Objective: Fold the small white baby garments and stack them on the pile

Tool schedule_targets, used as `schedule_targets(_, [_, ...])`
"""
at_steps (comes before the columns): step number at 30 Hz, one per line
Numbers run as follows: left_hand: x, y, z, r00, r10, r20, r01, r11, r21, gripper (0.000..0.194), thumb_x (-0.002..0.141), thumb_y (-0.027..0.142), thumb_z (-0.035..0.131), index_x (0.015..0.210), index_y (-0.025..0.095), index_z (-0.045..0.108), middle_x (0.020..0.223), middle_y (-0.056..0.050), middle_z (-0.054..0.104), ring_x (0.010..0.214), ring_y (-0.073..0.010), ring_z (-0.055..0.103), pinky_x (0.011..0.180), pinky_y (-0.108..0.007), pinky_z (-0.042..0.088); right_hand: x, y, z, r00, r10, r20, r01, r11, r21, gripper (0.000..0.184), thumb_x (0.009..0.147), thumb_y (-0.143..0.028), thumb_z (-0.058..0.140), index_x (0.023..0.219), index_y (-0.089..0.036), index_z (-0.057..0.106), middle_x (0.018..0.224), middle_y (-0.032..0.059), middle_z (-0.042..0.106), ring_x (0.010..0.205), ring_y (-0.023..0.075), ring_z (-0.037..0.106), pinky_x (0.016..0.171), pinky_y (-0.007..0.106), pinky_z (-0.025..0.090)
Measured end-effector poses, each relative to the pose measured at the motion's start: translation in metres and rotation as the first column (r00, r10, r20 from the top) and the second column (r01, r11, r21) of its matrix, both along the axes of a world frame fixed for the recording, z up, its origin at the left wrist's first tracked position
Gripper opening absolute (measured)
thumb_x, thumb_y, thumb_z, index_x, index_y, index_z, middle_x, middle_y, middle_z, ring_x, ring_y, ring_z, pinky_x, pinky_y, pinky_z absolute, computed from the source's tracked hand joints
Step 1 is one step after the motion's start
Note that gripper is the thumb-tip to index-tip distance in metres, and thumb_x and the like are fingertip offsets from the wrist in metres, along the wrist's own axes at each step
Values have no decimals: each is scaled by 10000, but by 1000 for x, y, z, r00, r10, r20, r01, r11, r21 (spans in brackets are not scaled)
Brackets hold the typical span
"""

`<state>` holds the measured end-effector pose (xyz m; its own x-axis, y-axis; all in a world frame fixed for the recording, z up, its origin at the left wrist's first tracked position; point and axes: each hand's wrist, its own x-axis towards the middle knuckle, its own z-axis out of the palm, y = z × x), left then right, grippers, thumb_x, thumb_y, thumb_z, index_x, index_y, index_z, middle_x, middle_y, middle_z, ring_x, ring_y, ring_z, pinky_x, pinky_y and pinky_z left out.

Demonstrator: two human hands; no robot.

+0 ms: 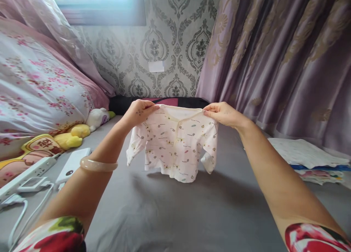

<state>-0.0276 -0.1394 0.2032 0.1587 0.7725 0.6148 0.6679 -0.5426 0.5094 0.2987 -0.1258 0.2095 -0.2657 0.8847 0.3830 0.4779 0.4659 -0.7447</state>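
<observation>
A small white baby shirt (172, 146) with long sleeves and a tiny printed pattern hangs upright between my hands, its front facing me. My left hand (139, 113) pinches the shoulder at the left end of the neckline. At the other end, my right hand (223, 113) grips the opposite shoulder between thumb and fingers. The neckline is stretched fairly straight, and both sleeves droop at the sides. Below it lies the grey bed sheet (164, 215), with the shirt's shadow on it; whether the hem touches the sheet I cannot tell.
Folded clothes (309, 153) are stacked at the right. Along the left lie a power strip (33, 173) with a plugged charger and cable, a white box-shaped device (74, 164), and plush toys (72, 135). Purple curtains (274, 61) hang at right; a floral quilt (41, 87) rises at left.
</observation>
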Motion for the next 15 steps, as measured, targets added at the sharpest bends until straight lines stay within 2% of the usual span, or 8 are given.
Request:
schedule_targets(2, [2, 0, 2, 1000, 8, -2, -8, 999, 54, 331, 790, 468, 604, 720, 155, 683, 564, 19, 509, 556, -94, 443, 511, -214, 335, -1, -2, 2, 998, -52, 41, 46, 989, 142, 221, 764, -391, 722, 804, -173, 727, 728, 31, 694, 681, 184, 623, 635, 292, 483])
schedule_targets(3, [3, -1, 4, 999, 17, 42, -20, 995, 95, 330, 803, 468, 589, 752, 155, 683, 589, 13, 527, 574, -98, 453, 518, -212, 346, -2, -4, 3, 994, -102, 29, 92, 965, 245, 234, 806, -403, 680, 847, -178, 726, 759, 29, 697, 705, 184, 621, 652, 291, 475])
schedule_targets(6, [6, 0, 9, 989, -1, 149, -22, 988, 152, 332, 837, 460, 535, 834, 161, 679, 647, -2, 560, 613, -110, 481, 544, -212, 381, -7, -10, 4, 959, -282, 1, 245, 835, 492, 252, 912, -390, 543, 986, -207, 700, 841, 35, 696, 793, 195, 620, 709, 299, 449])
schedule_targets(8, [8, 4, 10, 997, -48, 68, 40, 993, 115, 295, 812, 436, 569, 812, 164, 685, 667, -6, 569, 633, -117, 498, 582, -224, 407, -11, -10, 3, 927, -358, 113, 241, 798, 552, 222, 923, -358, 522, 976, -227, 694, 842, 39, 690, 827, 212, 617, 730, 313, 432])
schedule_targets(10, [9, 11, 8, 1000, -26, 11, 25, 990, 136, 250, 779, 401, 609, 772, 164, 692, 714, -15, 588, 680, -129, 518, 652, -246, 431, -12, -6, 1, 890, -408, 201, 216, 768, 603, 209, 928, -330, 508, 948, -236, 693, 872, 47, 685, 870, 227, 605, 769, 336, 417])
schedule_targets(13, [11, 20, 6, 997, 70, 43, -78, 970, 229, 214, 777, 366, 619, 749, 170, 701, 798, -34, 624, 779, -152, 536, 811, -309, 439, -11, 4, 0, 855, -502, 132, 271, 648, 712, 240, 948, -320, 462, 956, -227, 683, 993, 70, 662, 961, 243, 561, 855, 387, 382])
schedule_targets(15, [14, 25, 5, 995, 100, 18, -101, 968, 228, 177, 745, 353, 664, 715, 184, 706, 858, -42, 649, 873, -180, 536, 930, -369, 396, -9, 9, 0, 843, -528, 106, 288, 609, 739, 244, 946, -333, 469, 922, -219, 683, 1030, 79, 641, 993, 255, 529, 888, 423, 357])
